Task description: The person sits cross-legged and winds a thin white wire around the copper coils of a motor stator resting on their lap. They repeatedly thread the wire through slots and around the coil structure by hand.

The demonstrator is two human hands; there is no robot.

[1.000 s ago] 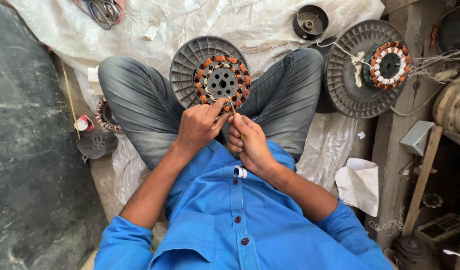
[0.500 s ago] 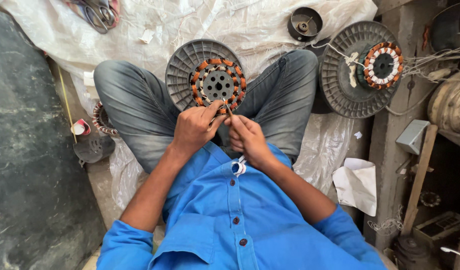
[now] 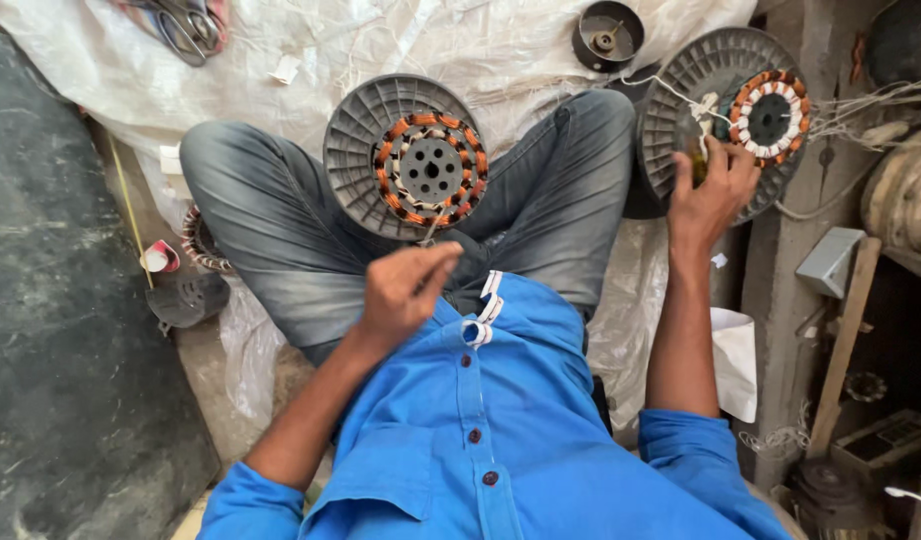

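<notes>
Your left hand pinches a thin wire from the lap-held motor stator, fingers closed, while your right hand reaches right, fingers curled on the second stator.

Floor covered w/ white woven plastic sheet, crumpled. On sheet: scissors top left, small black round cap top centre, grey ribbed motor housing w/ copper-wound stator at right. Dark slab along left; small tape roll beside it.
</notes>
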